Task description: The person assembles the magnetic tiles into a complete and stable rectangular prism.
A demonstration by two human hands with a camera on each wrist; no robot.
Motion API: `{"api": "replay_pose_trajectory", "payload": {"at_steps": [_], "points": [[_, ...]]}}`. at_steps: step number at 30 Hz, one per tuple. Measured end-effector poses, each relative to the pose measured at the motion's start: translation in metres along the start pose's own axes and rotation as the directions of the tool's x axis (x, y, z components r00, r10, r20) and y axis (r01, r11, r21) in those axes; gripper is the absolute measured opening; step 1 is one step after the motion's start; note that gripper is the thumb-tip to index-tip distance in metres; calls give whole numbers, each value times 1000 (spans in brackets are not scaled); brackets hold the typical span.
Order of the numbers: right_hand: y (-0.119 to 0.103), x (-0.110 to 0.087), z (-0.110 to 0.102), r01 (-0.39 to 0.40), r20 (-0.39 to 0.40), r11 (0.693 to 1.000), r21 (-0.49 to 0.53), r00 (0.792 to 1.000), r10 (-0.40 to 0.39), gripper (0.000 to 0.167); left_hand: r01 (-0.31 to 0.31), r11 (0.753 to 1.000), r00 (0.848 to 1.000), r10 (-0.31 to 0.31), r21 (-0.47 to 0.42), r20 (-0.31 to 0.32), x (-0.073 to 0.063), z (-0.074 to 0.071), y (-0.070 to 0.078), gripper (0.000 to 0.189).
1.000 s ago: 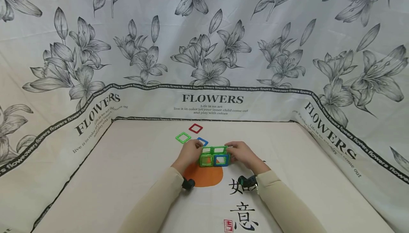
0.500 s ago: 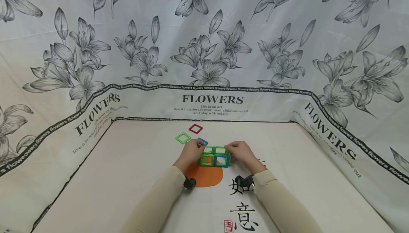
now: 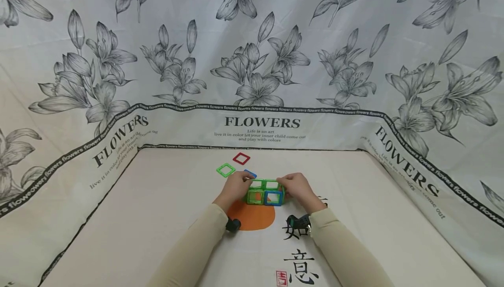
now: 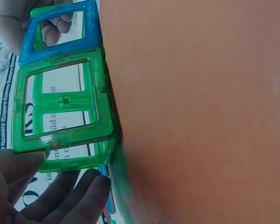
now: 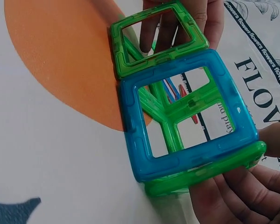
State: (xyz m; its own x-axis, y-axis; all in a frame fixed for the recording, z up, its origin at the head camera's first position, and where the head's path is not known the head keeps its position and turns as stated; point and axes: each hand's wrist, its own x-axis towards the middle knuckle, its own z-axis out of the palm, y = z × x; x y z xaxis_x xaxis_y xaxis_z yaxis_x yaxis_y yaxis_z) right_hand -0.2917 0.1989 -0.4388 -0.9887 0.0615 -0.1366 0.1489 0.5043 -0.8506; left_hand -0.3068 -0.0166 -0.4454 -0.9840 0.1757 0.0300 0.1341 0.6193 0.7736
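Note:
A box of see-through magnetic tiles stands in the middle of the table, its square frames joined edge to edge. Its front shows a green tile on the left and a blue tile on the right; green tiles form the top. My left hand holds the left end, with the thumb at the upper edge and the fingers along the side. At the opposite end my right hand grips the green end tile the same way, thumb at the top edge, fingers against its side.
Behind the box lie loose magnetic tiles: a red one, a green one and a blue one partly hidden by my left hand. The cloth bears an orange disc and black characters. Flower-printed curtains enclose the table.
The tile box has shifted very slightly to the right, and my left hand with it. My right hand has drawn in a little to the left. Both keep their hold.

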Motion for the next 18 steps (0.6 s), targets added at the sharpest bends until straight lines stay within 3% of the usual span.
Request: {"api": "replay_pose_trajectory", "payload": {"at_steps": [18], "points": [[0, -2, 2, -15, -10, 1000, 21, 1000, 15, 36, -9, 1000, 1000, 10, -25, 11, 2, 1, -4, 23]]}}
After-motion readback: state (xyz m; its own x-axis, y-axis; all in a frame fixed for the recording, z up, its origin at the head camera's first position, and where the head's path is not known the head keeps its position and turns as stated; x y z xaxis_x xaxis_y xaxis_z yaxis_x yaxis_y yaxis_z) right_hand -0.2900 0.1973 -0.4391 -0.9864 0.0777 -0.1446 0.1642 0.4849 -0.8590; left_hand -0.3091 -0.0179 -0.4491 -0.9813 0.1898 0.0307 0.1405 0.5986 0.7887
